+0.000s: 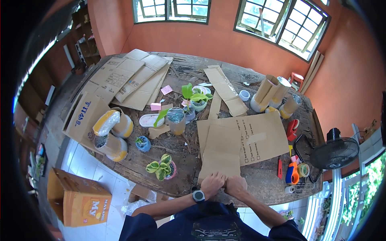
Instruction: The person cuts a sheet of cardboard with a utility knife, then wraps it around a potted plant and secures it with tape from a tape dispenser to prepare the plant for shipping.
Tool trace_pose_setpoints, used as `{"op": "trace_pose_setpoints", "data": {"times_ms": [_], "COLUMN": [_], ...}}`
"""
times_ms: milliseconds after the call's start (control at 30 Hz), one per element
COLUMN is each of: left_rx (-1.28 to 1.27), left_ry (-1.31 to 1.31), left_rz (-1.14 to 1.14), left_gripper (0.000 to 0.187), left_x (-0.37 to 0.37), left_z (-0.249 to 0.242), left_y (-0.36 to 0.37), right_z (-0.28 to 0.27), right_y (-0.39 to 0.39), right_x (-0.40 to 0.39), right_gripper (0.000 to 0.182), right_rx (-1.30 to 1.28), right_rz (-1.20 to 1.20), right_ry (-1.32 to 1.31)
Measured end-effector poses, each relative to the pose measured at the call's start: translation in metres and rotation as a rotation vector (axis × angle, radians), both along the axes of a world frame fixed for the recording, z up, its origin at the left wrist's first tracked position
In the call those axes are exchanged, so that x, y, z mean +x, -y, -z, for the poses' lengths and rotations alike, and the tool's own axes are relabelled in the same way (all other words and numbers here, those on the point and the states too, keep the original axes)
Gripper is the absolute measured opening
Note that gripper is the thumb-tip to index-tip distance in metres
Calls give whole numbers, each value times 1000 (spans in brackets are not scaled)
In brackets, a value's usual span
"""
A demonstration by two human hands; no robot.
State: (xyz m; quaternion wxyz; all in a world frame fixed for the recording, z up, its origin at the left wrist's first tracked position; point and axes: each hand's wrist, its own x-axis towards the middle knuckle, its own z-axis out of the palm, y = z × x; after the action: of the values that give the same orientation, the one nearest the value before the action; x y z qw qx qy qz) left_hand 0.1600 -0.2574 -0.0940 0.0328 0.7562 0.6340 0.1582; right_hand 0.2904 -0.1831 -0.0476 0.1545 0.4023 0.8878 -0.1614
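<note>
Pressing down side by side, the left hand point(212, 182) and right hand point(235, 185) lie curled, fingers down, on the near edge of the cardboard sheet point(220, 154) at the near side of the table point(265, 188). It looks light, stiff and bendy, best held by its edges. I count one such folded sheet under the hands, four small potted plants point(161, 168), and three big tape-wrapped rolls point(112, 136) on the left.

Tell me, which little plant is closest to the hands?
The plant with striped green-and-cream leaves in the pink pot, left of both hands. The other plants stand farther back, toward the table's middle.
</note>
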Motion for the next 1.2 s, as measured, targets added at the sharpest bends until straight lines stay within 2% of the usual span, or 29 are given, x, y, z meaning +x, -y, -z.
{"op": "trace_pose_setpoints", "data": {"times_ms": [67, 133, 233, 333, 467, 633, 733, 933, 1067, 1200], "left_rx": [-132, -156, -178, -237, -340, -98, -50, 33, 165, 145], "left_ry": [46, 58, 50, 36, 39, -18, -47, -73, -105, -119], "left_rz": [59, 58, 35, 69, 112, 30, -19, 13, -20, -13], "left_gripper": [23, 23, 25, 29, 36, 36, 30, 23, 21, 19], "left_x": [-5, -8, -14, -18, -15, -5, -3, -9, -8, -7], "left_z": [11, 12, 17, 14, -10, -17, -7, 5, -11, -3], "left_y": [-3, -3, -10, -15, -13, -3, -3, -10, -9, -15], "right_z": [-9, -12, 21, 26, 21, 1, -12, -13, -28, -21], "right_y": [1, 1, 9, 16, 7, -5, -11, -12, -18, -23], "right_x": [-5, -6, 6, 6, 6, -1, -6, -5, -9, -6], "right_gripper": [16, 19, 30, 37, 42, 44, 41, 37, 36, 37], "right_rx": [-57, -112, 141, 359, 192, -96, -99, -80, -112, -129], "right_rz": [-13, -31, -71, -145, -109, 12, -101, -38, -27, -44], "right_ry": [55, 82, -269, -300, -192, -20, 20, -126, -57, -79]}}
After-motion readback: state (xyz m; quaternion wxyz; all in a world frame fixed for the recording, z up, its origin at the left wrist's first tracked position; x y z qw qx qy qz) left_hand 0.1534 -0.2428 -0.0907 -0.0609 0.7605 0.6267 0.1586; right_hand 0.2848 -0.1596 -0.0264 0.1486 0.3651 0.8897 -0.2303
